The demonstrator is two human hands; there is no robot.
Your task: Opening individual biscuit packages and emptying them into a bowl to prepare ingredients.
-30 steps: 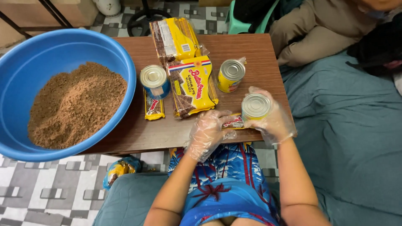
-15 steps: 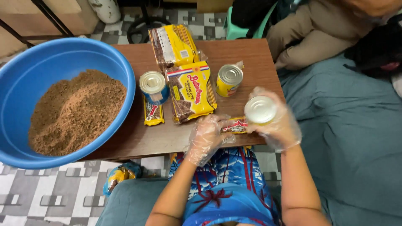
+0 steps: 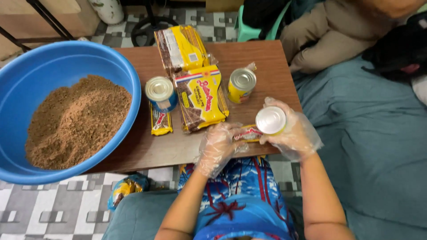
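Grip holds one can (image 3: 270, 120); two more.

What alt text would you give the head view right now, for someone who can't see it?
A person in clear plastic gloves holds a silver-topped can in the right hand, while the left hand touches a small snack wrapper at the wooden table edge. On the table: a blue basin of brown crumbs, yellow biscuit packs and two more cans.
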